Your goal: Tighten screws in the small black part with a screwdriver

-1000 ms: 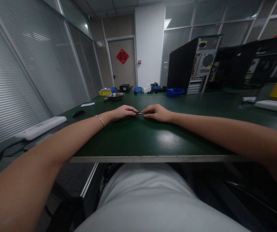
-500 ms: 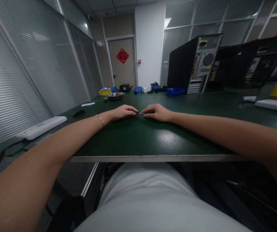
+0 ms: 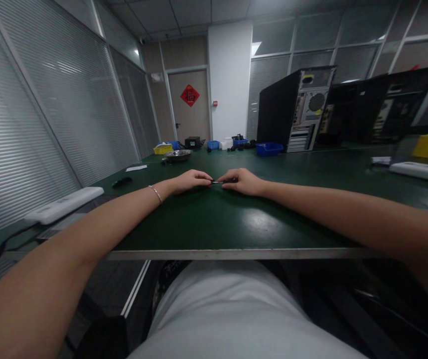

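My left hand [image 3: 192,181] rests low over the green table [image 3: 214,224], its thumb and fingers closed around a small dark piece at the fingertips, too small to name. Facing it, my right hand [image 3: 246,182] is closed on what looks like a small screwdriver [image 3: 217,182]. Its dark handle lies mostly within the fingers, and the thin metal shaft points left. The tip reaches the left fingertips; whether it touches the dark piece cannot be made out.
Left, a white power strip [image 3: 64,205] and a dark green object [image 3: 121,182] lie on the table. Behind my hands are a metal bowl [image 3: 178,156], a yellow bin [image 3: 162,149] and a blue tray [image 3: 269,149]. A black computer tower [image 3: 279,112] stands right.
The view has tilted up a little, so everything sits lower in the picture. Both hands keep nearly the same hold and position, the screwdriver shaft still between them.
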